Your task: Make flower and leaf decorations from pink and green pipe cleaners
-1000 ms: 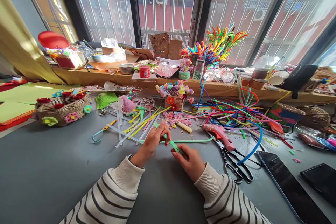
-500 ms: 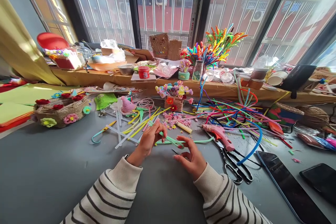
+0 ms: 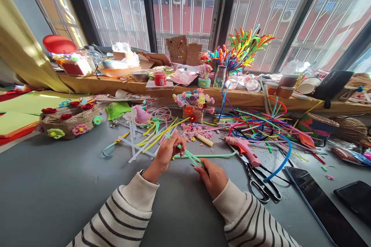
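Between my hands runs a bundle of light green pipe cleaners (image 3: 191,156), bent into loops. My left hand (image 3: 168,152) is closed around its upper left part, with a short end poking out above the fingers. At the lower right end, my right hand (image 3: 213,174) pinches the strands between thumb and fingers. Another straight light green pipe cleaner (image 3: 220,156) lies on the table just behind the bundle. To the right of my right hand are a pink glue gun (image 3: 243,147) and black-handled scissors (image 3: 257,185).
Colourful pipe cleaners (image 3: 261,123) lie heaped at the back right. White glue sticks (image 3: 131,139) and yellow pipe cleaners (image 3: 158,139) lie left of centre. A flower-trimmed twine basket (image 3: 69,123) stands at left, a small flower basket (image 3: 193,114) behind my hands, a phone (image 3: 321,204) at right.
My right hand's fingers, spread apart beside the loops before, have closed on the lower right end of the green pipe cleaners. My left hand keeps its hold.
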Demonstrator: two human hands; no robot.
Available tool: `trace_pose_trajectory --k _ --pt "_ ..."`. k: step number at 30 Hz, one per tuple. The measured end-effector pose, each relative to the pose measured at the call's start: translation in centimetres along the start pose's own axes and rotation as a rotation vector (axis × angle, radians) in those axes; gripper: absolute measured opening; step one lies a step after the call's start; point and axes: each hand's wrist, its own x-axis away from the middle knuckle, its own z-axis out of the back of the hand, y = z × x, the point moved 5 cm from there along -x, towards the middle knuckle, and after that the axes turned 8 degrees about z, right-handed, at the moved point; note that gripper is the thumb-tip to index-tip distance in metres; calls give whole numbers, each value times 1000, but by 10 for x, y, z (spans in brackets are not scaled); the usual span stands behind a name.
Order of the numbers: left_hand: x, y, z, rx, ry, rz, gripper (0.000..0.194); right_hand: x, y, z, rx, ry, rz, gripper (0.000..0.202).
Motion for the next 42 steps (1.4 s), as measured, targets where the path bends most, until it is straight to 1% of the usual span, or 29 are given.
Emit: trace_pose_trajectory --k 5,8,10,12,14,17,19,21,23,25,27,28,29,30,31,33,34,36,37,39,42 --pt "0 0 1 -12 33 14 37 2 -1 0 224 27 58 35" --pt "0 -1 2 -13 44 12 36 2 -3 1 333 103 125 40" --pt "0 -2 3 -12 48 10 36 2 -4 4 392 163 172 39" --pt "0 -2 3 -16 51 7 35 2 -3 5 443 196 195 36" --pt "0 -2 3 -27 58 0 35 2 -3 5 483 200 203 34" --pt "0 0 4 -81 106 -36 35 2 -3 5 506 195 199 37" --pt "1 5 5 -109 140 -82 36 2 -3 5 504 197 189 40" --pt "3 15 8 -98 183 -161 36 3 -2 5 481 202 167 42" --pt "9 29 15 -80 262 -284 36 4 -1 6 451 200 142 43" --pt "18 45 21 -141 347 -419 35 4 -1 5 423 166 125 41" --pt "26 55 21 -311 416 -529 36 4 -1 4 405 119 112 38" --pt "28 57 17 -469 427 -560 34 3 -2 2 397 96 106 37" --pt "29 56 11 -671 400 -580 30 3 -2 1 391 79 99 36" --pt "28 51 3 -884 346 -590 24 3 -2 0 388 69 91 35" --pt "25 41 -6 -1091 235 -562 17 2 -2 -1 386 62 85 35" --pt "18 21 -14 -1382 90 -480 8 2 -2 -2 386 55 77 33" --pt "15 12 -15 -1481 62 -442 9 2 -1 -3 387 51 72 32" --pt "9 -1 -14 -1614 11 -382 11 3 -1 -3 384 40 66 31" --pt "8 -5 -13 -1658 6 -367 11 3 -1 -3 380 35 64 30" --pt "6 -8 -10 -1713 -7 -353 11 2 -2 -3 369 30 65 29" --pt "6 -8 -8 -1749 -18 -359 12 2 -3 -2 349 32 66 27"
